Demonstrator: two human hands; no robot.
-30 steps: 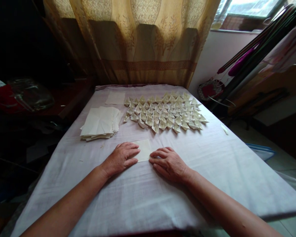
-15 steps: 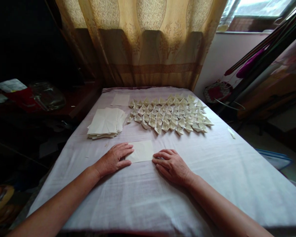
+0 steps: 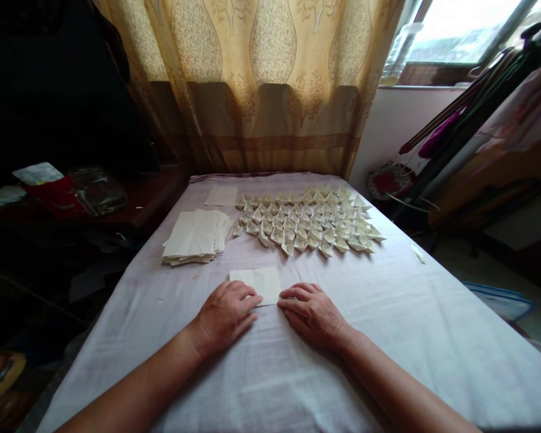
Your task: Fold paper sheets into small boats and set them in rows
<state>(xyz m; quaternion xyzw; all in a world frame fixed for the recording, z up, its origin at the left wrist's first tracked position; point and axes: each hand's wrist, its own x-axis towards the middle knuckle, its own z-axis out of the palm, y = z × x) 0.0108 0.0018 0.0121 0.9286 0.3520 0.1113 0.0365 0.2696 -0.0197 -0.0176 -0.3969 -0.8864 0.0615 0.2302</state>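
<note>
A pale cream sheet of paper lies flat on the cloth between my hands. My left hand rests over its lower left part, fingers stretched out and the thumb below the near edge. My right hand lies on the cloth with its fingers extended, the fingertips touching the paper's lower right corner. Beyond my left hand is a stack of similar paper sheets. Several rows of small folded paper boats stand behind my right hand.
A single sheet lies behind the stack. The white cloth covers the table. A patterned curtain hangs at the far edge. To the left, a red container and a clear jar sit on dark furniture.
My left hand has slid from the paper's left edge to its lower left part, nearer me and to the right. My right hand stays at the right edge. The camera view has tilted up slightly.
</note>
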